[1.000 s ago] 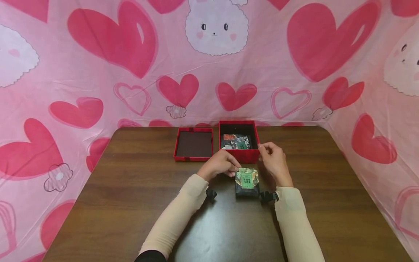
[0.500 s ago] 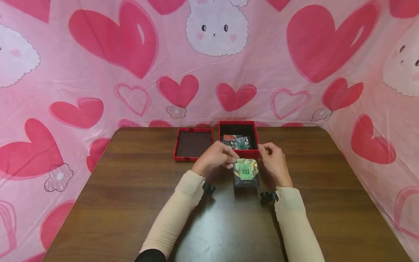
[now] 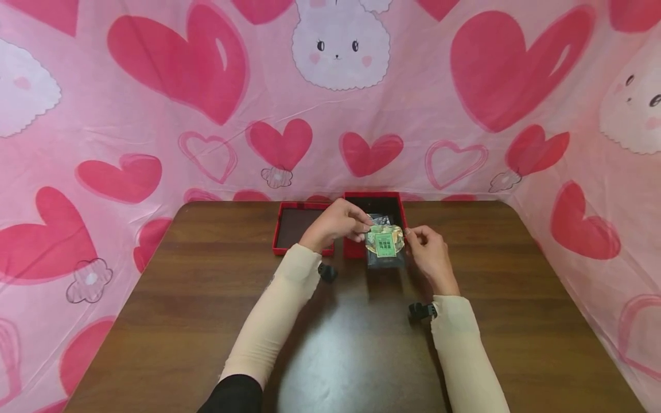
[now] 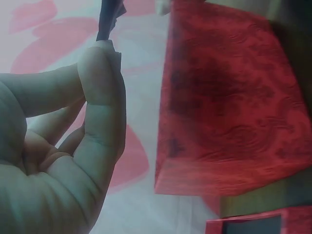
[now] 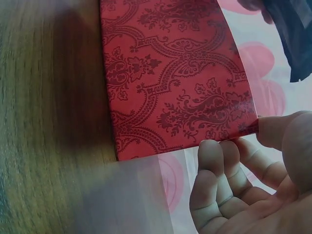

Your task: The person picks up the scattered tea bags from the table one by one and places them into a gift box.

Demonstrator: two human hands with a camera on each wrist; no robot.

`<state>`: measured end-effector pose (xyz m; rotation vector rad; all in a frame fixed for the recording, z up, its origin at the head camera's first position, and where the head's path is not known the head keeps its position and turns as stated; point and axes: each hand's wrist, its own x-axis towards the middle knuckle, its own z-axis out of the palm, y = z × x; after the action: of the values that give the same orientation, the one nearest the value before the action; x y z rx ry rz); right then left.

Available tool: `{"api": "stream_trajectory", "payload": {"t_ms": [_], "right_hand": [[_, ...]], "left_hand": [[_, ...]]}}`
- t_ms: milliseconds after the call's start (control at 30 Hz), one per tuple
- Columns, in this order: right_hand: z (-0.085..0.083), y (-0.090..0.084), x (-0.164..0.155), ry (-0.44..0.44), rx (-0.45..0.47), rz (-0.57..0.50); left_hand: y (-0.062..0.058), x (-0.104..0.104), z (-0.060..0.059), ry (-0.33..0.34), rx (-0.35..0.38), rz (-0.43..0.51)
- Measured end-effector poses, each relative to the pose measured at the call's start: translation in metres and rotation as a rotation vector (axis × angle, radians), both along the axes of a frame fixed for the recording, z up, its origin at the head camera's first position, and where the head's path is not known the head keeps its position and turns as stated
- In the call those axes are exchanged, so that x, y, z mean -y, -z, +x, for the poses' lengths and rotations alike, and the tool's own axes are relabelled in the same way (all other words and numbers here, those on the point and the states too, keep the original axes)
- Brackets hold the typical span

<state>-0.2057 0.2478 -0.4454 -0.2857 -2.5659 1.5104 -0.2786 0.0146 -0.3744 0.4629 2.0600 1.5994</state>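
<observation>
Packet: you've got the dark packet (image 3: 385, 248) with the green label up off the table, right at the red box's front wall.
Left hand: your left hand (image 3: 338, 223) pinches its top left corner, thumb against finger.
Right hand: your right hand (image 3: 428, 255) pinches its right edge, fingers curled.
Red box: the red box (image 3: 352, 248) stands open; its contents are hidden behind the packet.
Lid: the lid (image 3: 291, 226) lies just beside it, inside up.
Left wrist view: the pinch in close-up, which the head view can't give you.
Right wrist view: the box wall's ornate pattern.
</observation>
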Motion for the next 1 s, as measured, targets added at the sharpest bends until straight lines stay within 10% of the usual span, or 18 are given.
{"api": "stream_trajectory", "payload": {"t_ms": [633, 1000], "right_hand": [[0.000, 0.000, 0.001, 0.011, -0.046, 0.050], [0.002, -0.002, 0.004, -0.027, 0.000, 0.020]], "left_hand": [[-0.016, -0.005, -0.059, -0.180, 0.058, -0.026], [-0.011, -0.004, -0.061, -0.211, 0.038, -0.010]]}}
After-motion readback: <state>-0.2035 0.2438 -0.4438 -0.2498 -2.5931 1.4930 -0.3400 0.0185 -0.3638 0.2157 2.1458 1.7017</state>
